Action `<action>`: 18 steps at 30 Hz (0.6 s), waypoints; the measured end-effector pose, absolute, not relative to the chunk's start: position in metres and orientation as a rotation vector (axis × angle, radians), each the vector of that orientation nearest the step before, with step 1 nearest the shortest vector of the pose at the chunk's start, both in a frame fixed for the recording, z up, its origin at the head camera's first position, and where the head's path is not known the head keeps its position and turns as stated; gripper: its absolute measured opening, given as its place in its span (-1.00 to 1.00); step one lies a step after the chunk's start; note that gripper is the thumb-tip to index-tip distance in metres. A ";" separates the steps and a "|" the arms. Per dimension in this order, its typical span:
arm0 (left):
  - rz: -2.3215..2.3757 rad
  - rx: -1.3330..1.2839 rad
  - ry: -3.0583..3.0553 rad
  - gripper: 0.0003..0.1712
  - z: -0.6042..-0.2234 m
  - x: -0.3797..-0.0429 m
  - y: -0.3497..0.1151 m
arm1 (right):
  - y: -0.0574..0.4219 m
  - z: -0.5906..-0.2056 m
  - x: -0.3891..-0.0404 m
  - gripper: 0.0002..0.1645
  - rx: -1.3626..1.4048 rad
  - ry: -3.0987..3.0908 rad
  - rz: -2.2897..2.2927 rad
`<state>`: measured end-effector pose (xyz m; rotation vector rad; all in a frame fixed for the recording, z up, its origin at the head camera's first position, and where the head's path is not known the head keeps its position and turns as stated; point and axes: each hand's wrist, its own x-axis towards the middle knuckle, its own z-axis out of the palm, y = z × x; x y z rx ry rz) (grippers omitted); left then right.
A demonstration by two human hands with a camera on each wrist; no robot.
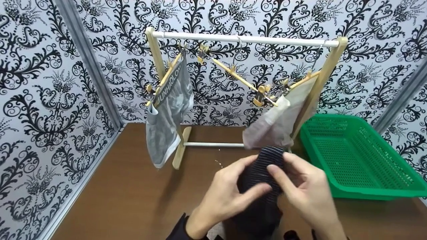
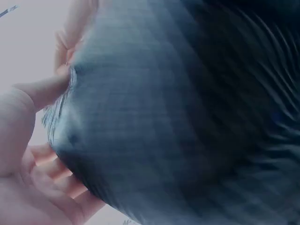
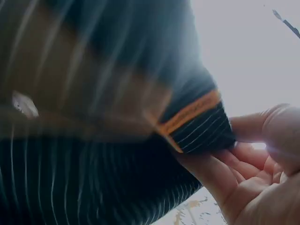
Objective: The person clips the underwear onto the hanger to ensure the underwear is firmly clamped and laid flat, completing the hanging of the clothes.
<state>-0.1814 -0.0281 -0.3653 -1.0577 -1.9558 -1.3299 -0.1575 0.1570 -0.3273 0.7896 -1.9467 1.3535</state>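
Observation:
Both hands hold up a dark garment with thin pale stripes in front of the body. My left hand pinches its upper edge between thumb and fingers, the lower fingers spread behind the cloth in the left wrist view. On the other side my right hand grips a gathered corner. An orange strip with small lettering shows beside that corner in the right wrist view. Beyond the hands, a bare wooden clip hanger hangs from the white rail. The garment's lower part trails down toward the frame's bottom.
A small wooden rack with a white rail stands on the brown table. Grey boxer briefs hang at its left, a pale cream and pink garment at its right. A green plastic basket sits on the right.

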 end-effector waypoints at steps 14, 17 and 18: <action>-1.313 -0.878 -1.951 -0.16 -0.371 -0.193 -0.035 | 0.146 -0.345 -0.172 -0.43 1.033 -2.023 1.373; -1.366 -0.885 -1.873 -0.48 -0.372 -0.198 -0.035 | 0.145 -0.347 -0.175 -0.44 1.049 -2.022 1.351; -1.382 -0.884 -1.848 -0.59 -0.372 -0.200 -0.036 | 0.146 -0.347 -0.176 -0.45 1.051 -2.022 1.336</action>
